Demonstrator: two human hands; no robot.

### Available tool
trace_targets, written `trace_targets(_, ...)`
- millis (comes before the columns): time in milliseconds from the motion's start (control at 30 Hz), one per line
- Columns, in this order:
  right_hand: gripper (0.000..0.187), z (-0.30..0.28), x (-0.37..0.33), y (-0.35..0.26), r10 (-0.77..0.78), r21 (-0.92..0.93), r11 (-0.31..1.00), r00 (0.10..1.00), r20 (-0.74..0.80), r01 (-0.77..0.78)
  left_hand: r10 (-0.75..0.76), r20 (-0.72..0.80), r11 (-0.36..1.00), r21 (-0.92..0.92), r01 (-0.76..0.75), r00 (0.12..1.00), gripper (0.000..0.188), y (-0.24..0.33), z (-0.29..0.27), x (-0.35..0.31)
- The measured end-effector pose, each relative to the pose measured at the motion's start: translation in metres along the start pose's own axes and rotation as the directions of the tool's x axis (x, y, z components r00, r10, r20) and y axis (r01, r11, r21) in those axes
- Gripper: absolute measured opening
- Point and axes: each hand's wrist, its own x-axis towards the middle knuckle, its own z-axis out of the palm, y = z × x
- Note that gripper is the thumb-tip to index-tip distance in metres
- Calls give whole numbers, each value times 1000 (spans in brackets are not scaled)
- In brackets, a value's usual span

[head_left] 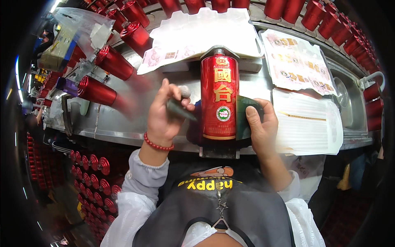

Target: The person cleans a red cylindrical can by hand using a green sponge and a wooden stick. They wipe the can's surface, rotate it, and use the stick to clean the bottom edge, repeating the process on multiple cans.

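Note:
A glossy red bottle (219,99) with gold lettering and a small round green-and-white label lies in front of me, its neck pointing away, in a dark holder (220,152). My left hand (164,109), a red bead bracelet at its wrist, is closed on a blurred dark flat piece (180,109) left of the bottle. One of its fingertips seems to wear a whitish round cover (184,91). Along the bottle's right side stands a dark green translucent flap (249,113). My right hand (263,125) pinches that flap between thumb and fingers.
Beyond the bottle lie white label sheets (205,31); at the right are a printed label sheet (298,59) and a stack of white sheets (306,123). A sink (347,99) adjoins them. Red bottles (96,90) stand left and along the far edge, with more racked (96,185) below left.

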Motion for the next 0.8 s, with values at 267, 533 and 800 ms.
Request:
trace_targets(267,27,0,8,5,81,126,989,997,-8,-79,288,222,228,929,-292,931,86,-18,36,34)
trace_targets(533,25,-2,11,10,59,64,996,998,8,-59,250,173,347,903,-255,953,87,-18,30,37)
trace_targets(800,25,0,14,2,83,119,989,997,12,-84,214,208,207,945,-253,954,95,-14,36,34)
